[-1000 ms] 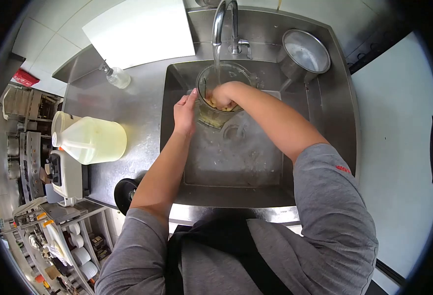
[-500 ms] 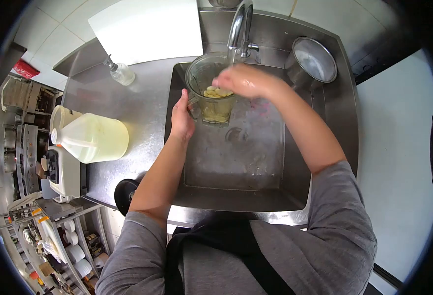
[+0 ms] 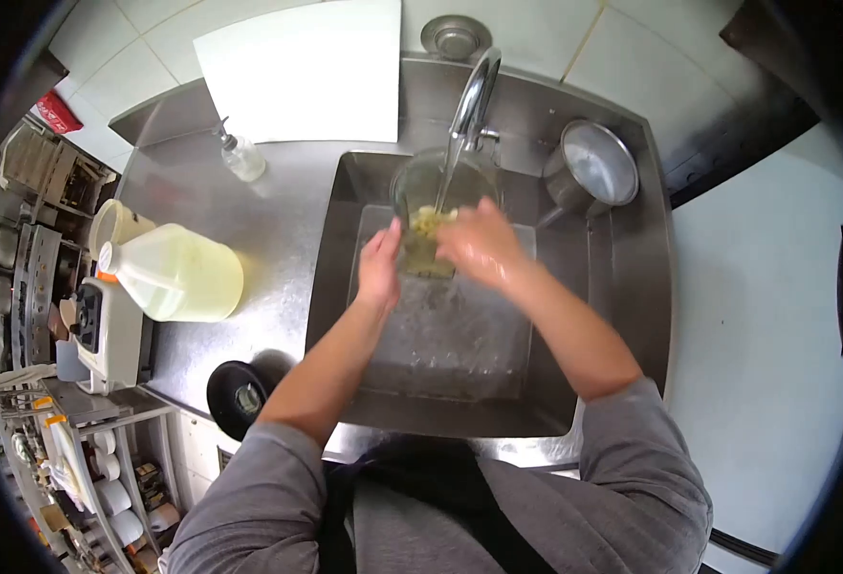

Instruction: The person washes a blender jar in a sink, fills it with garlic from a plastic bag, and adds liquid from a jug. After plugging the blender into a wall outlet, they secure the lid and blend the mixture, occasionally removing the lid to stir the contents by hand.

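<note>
the left hand point(image 3: 380, 268) grips the clear jug point(image 3: 421, 260); the right hand point(image 3: 481, 247) (whether closed, i cannot tell) is nearer the pale pieces point(image 3: 427, 223), just to its left.

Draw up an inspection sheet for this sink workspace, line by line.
Surface: steel counter with a sink whose floor looks wet.
Job's things: clear pitcher over the sink, holding pale yellow pieces; tap running toward its mouth.
Clutter: jug of pale yellow liquid, small bottle and white board on the left; black round item by the near edge; metal pot at the far right corner.
Hands: left hand at the pitcher's left side, grip partly hidden; right hand near its mouth, finger positions unclear.
Cables: nothing seen.
Surroundings: tiled wall ahead; rack with dishes at lower left.
</note>
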### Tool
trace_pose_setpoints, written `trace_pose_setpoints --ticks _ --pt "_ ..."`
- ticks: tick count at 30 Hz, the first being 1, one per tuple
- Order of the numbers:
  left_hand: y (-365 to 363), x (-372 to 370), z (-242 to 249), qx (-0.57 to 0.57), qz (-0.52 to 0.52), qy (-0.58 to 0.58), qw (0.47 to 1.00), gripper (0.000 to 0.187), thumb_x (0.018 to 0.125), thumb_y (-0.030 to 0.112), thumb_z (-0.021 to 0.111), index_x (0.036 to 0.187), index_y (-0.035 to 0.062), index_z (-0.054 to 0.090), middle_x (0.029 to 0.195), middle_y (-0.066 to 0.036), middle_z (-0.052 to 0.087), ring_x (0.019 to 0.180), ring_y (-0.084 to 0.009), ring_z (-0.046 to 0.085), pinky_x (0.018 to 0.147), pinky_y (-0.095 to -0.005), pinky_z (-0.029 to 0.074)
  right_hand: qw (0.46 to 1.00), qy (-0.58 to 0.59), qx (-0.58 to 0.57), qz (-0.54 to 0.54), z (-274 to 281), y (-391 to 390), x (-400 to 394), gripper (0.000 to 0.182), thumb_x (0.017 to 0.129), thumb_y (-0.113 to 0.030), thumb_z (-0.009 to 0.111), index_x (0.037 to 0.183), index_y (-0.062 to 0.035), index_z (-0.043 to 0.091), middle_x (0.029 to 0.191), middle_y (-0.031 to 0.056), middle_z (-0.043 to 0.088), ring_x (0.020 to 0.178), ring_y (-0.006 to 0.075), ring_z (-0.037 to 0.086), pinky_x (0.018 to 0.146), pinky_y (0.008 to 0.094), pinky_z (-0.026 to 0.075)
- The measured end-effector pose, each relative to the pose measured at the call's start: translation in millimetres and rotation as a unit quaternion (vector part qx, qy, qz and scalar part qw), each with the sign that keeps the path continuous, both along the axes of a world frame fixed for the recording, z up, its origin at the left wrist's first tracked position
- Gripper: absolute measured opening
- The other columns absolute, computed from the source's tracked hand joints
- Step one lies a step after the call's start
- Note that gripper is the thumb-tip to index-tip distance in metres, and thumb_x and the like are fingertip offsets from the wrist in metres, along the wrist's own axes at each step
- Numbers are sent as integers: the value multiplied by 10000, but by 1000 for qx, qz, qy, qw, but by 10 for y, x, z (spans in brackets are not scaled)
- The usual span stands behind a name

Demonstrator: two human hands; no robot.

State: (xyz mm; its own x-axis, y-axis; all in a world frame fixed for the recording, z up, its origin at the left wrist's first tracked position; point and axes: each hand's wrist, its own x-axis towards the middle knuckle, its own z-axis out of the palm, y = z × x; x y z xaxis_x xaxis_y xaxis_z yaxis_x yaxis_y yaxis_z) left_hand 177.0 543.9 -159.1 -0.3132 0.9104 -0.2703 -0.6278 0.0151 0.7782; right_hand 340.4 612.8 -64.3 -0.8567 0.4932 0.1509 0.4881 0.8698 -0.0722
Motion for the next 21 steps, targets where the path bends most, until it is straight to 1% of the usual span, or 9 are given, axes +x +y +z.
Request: trace_pose_setpoints --ticks 1,2,5,6,8,13,17,19,21 --pt "-133 23 -48 3 10 13 1000 274 947 320 582 751 129 560 740 75 448 713 -62 361 694 -238 309 999 45 -12 18 -13 -226 67 105 798 -261 649 820 -162 623 757 13 626 803 197 587 744 375 382" --pt "-173 35 -77 13 14 11 1000 274 947 320 582 751 129 560 740 75 448 713 -62 361 694 -238 309 993 79 80 47 6 -429 79 100 782 -263 651 800 -172 613 737 -1 609 774 184 576 735 376 386" --pt "-211 72 -267 -15 39 50 998 308 932 263 608 671 134 508 727 80 406 721 -47 358 678 -246 299 993 29 117 12 -349 -496 99 108 756 -260 660 799 -175 609 733 -19 598 761 167 575 723 379 392" --pt "-217 65 -291 -17 39 45 998 308 932 263 608 671 134 508 727 80 406 721 -47 358 678 -246 299 996 54 68 14 -436 -294 95 111 751 -254 662 798 -174 602 730 -27 593 754 162 575 718 372 392" --pt "-192 -30 -347 -45 -16 74 996 180 949 271 575 920 101 626 865 45 583 818 -75 497 823 -247 358 997 80 19 13 -446 -216 86 115 747 -248 664 798 -172 595 727 -35 589 747 156 575 714 366 393" --pt "-80 -56 -47 -48 8 51 997 285 921 275 625 713 132 493 727 76 406 707 -54 327 657 -247 283 994 65 89 -1 -306 -154 -46 176 752 -272 682 794 -145 568 763 -31 590 745 157 562 719 330 388" --pt "4 -231 -38 21 -92 110 989 272 898 261 656 727 131 489 728 83 400 702 -48 332 642 -232 294 995 96 10 -5 -218 125 50 170 751 -254 687 829 -149 578 821 -17 582 822 169 554 778 367 380" --pt "-90 -326 96 18 -193 273 942 185 871 228 691 809 117 556 737 91 412 705 -41 366 652 -213 332 993 114 44 -2 -164 125 34 182 751 -261 689 837 -144 578 827 -9 582 826 181 555 787 368 381" --pt "-13 -272 215 1 -161 227 960 166 859 213 703 852 105 578 749 88 445 722 -40 400 681 -216 359 989 132 72 -6 -110 137 -16 195 751 -267 690 844 -138 578 833 0 583 831 193 557 796 370 382"
